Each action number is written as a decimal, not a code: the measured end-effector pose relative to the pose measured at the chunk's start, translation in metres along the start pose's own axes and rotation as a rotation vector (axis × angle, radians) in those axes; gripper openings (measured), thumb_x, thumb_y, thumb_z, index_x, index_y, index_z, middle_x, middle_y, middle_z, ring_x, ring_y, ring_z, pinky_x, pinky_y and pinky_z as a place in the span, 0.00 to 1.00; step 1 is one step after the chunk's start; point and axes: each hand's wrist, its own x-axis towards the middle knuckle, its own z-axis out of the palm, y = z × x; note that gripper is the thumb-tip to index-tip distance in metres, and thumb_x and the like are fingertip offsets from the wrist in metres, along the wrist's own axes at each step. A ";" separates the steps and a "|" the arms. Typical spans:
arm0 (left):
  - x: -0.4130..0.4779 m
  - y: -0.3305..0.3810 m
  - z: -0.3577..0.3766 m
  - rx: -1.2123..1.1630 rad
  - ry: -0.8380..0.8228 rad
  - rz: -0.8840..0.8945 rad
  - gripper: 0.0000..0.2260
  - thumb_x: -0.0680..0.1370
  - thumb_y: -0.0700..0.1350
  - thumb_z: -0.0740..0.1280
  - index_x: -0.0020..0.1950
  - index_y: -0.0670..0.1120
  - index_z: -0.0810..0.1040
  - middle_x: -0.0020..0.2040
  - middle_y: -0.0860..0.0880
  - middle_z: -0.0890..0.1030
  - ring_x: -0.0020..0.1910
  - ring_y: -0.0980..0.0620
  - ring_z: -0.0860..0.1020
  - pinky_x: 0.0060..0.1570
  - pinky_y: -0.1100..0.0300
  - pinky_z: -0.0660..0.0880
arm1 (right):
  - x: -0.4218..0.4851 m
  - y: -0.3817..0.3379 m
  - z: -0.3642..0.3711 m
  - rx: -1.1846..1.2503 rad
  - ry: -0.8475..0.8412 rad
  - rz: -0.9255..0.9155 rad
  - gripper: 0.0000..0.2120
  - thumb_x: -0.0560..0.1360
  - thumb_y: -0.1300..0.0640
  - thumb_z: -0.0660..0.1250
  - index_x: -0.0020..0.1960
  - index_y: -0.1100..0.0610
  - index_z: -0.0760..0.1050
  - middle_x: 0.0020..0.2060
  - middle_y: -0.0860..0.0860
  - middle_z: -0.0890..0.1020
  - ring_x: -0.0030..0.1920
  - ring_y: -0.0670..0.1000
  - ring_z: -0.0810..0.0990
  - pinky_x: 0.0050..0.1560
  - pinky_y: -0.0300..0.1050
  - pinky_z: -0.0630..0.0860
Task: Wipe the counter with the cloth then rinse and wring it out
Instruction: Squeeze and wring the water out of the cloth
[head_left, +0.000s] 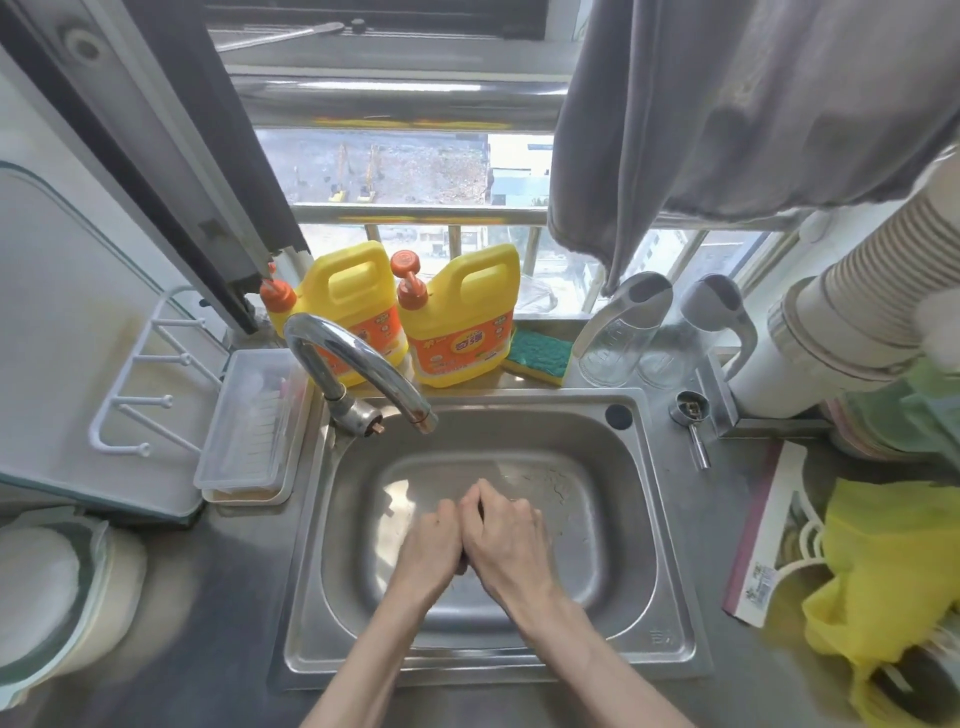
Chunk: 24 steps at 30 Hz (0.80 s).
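Both clenched together, left hand and right hand, cloth hidden; twist hard, low over sink.

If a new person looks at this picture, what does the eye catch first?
First, the left hand and right hand, pressed together over the middle of the steel sink; what they clasp is almost hidden. Next, two bright yellow detergent bottles behind the faucet at the window, and a yellow bag at the right.
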 end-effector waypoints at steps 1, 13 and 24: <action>-0.001 -0.002 0.002 0.033 0.042 0.017 0.15 0.84 0.41 0.53 0.38 0.43 0.69 0.39 0.39 0.82 0.46 0.34 0.81 0.39 0.53 0.67 | 0.004 0.001 0.001 -0.007 -0.093 0.022 0.21 0.80 0.44 0.47 0.44 0.56 0.72 0.44 0.60 0.85 0.48 0.65 0.82 0.45 0.53 0.72; -0.024 -0.005 -0.013 -0.156 -0.125 0.251 0.18 0.77 0.68 0.63 0.52 0.54 0.75 0.42 0.51 0.83 0.32 0.61 0.76 0.33 0.63 0.71 | 0.004 0.017 -0.011 0.947 -0.213 0.335 0.18 0.83 0.44 0.64 0.49 0.60 0.77 0.33 0.53 0.84 0.32 0.49 0.80 0.33 0.42 0.75; -0.025 -0.005 -0.024 -0.444 -0.102 0.286 0.15 0.77 0.31 0.70 0.60 0.46 0.80 0.51 0.51 0.87 0.53 0.50 0.85 0.46 0.62 0.79 | -0.001 0.043 -0.046 0.799 -0.292 0.091 0.15 0.73 0.62 0.79 0.57 0.54 0.81 0.47 0.50 0.89 0.50 0.46 0.87 0.52 0.41 0.79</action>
